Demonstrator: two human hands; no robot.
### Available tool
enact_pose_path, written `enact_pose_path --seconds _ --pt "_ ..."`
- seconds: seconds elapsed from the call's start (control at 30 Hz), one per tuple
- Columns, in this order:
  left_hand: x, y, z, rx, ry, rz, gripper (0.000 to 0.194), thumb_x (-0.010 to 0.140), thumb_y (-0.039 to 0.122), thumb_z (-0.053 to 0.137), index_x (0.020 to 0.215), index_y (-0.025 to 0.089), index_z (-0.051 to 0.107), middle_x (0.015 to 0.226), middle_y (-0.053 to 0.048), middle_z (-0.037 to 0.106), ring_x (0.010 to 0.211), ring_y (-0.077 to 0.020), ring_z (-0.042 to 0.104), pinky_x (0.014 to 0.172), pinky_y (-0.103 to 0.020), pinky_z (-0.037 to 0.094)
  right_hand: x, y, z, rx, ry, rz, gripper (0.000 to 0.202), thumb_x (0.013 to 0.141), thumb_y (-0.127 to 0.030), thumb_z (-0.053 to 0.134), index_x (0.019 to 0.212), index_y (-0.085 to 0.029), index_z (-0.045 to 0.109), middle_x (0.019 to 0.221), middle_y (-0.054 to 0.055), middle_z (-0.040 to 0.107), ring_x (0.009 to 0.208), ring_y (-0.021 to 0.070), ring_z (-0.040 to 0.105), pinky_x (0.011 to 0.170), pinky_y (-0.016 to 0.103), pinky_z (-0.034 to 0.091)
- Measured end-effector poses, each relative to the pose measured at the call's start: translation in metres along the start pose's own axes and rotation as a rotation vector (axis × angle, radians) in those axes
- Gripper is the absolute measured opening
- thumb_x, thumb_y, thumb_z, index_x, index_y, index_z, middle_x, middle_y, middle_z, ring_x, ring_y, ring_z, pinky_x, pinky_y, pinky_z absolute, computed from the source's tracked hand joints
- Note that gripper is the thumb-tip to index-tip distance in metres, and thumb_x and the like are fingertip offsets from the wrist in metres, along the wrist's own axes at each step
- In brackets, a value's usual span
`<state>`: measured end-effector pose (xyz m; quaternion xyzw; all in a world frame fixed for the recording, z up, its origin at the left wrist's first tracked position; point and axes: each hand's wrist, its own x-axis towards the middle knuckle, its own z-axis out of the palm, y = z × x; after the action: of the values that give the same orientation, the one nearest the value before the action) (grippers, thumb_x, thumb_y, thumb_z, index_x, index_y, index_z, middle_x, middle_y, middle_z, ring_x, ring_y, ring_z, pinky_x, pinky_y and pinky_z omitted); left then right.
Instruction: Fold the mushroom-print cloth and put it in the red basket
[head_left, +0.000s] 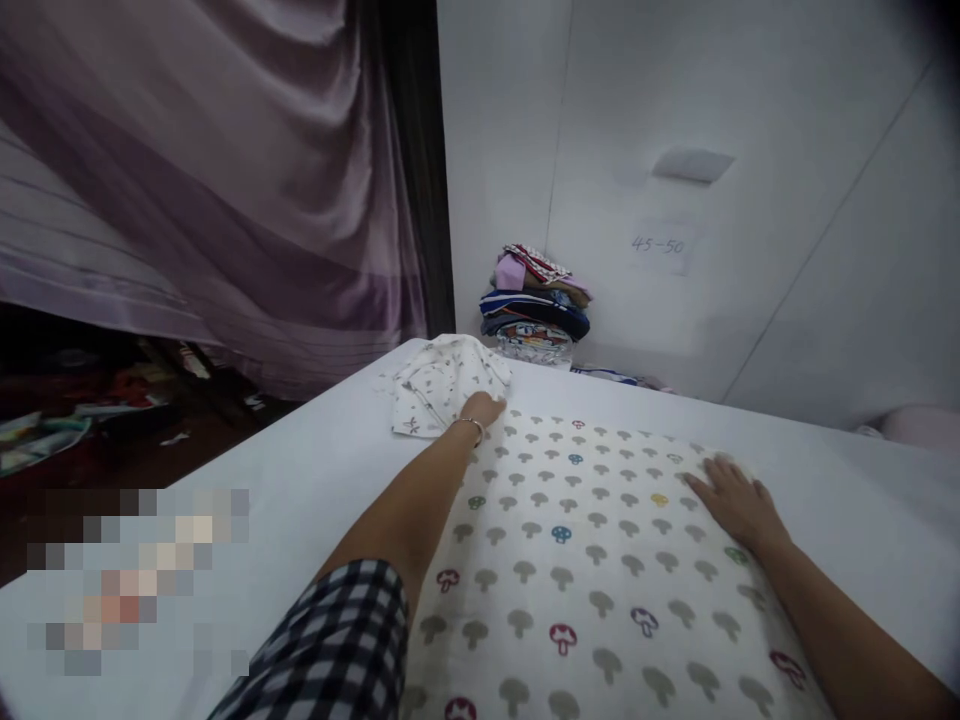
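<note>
A cream cloth printed with grey and coloured mushrooms (600,560) lies spread on the white table, running from its middle to the near edge. My left hand (482,408) reaches to the cloth's far left corner, fingers closed there; whether they pinch the edge is hidden. Just beyond it sits a crumpled white cloth with small prints (442,385). At the far right corner, my right hand (739,500) rests flat on the mushroom cloth with fingers extended.
A stack of folded fabrics (536,295) stands beyond the table's far edge, against a white wall (787,250). Purple curtains (300,180) hang at the left. Assorted items lie on the dark floor (150,455) left of the white table (322,440).
</note>
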<state>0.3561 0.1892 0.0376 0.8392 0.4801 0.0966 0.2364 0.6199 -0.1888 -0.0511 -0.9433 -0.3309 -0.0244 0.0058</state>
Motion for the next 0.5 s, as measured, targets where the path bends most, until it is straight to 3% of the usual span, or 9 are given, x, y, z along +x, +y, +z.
enact_pose_path --seconds 0.13,0.27,0.4,0.5 --pt "0.008 -0.012 0.002 0.044 0.056 -0.016 0.037 0.083 0.042 0.045 0.101 0.013 0.061 0.11 -0.015 0.063 0.101 -0.024 0.058 0.076 -0.028 0.042 -0.002 -0.002 -0.003 0.036 0.017 -0.027 0.069 0.087 -0.057 0.018 0.142 -0.016 0.029 0.148 0.004 0.024 0.137 0.0236 0.019 0.109 0.048 0.019" --pt "0.014 -0.019 0.005 0.066 0.058 0.002 0.039 0.082 0.044 0.046 0.101 0.013 0.061 0.105 -0.015 0.064 0.096 -0.0253 0.059 0.077 -0.031 0.043 -0.004 -0.004 -0.006 0.031 -0.006 -0.025 0.069 0.088 -0.056 0.018 0.143 -0.016 0.027 0.149 0.003 0.023 0.137 0.0239 0.018 0.11 0.049 0.018" --pt "0.015 -0.022 0.008 0.084 0.081 0.126 0.046 0.084 0.043 0.047 0.123 0.019 0.049 0.121 -0.011 0.057 0.108 -0.0214 0.053 0.088 -0.029 0.04 -0.005 -0.008 -0.012 0.02 -0.036 0.004 0.071 0.088 -0.058 0.016 0.143 -0.016 0.026 0.15 0.003 0.019 0.137 0.0233 0.016 0.111 0.048 0.017" --pt "0.015 -0.022 0.01 0.117 0.067 0.228 0.038 0.079 0.037 0.055 0.113 0.022 0.058 0.126 -0.007 0.053 0.116 -0.0211 0.047 0.096 -0.027 0.035 -0.006 -0.01 -0.015 0.014 -0.05 0.021 0.071 0.087 -0.059 0.015 0.144 -0.016 0.025 0.151 0.003 0.015 0.138 0.0229 0.014 0.111 0.047 0.016"
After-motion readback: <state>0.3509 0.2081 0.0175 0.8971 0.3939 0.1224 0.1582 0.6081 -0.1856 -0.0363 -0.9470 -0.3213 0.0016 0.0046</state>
